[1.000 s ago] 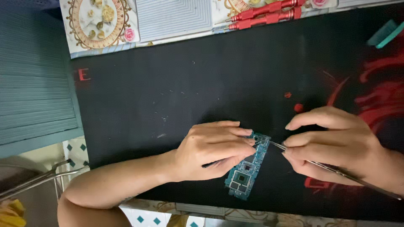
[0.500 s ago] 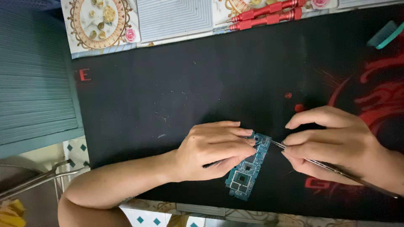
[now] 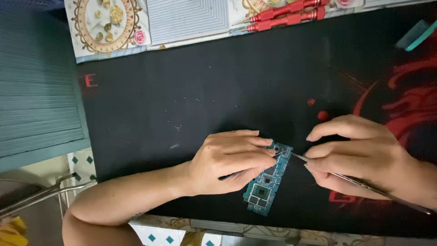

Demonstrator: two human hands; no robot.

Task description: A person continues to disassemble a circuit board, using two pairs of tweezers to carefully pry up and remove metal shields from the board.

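Lower centre of frame: a blue circuit board (image 3: 267,184) lies tilted on a black mat (image 3: 182,91). The left hand (image 3: 230,161) lies flat over the board's upper left part, fingers pressing it down rather than wrapped round it. The right hand (image 3: 359,155), at lower right, pinches thin metal tweezers (image 3: 346,178) between thumb and fingers; the tip meets the board's top end, just beside the left fingertips. What the tip touches is too small to tell. Top of frame: two red screwdrivers (image 3: 284,16) lie side by side on a patterned cloth (image 3: 186,18). Upper right corner: a teal tool (image 3: 416,35).
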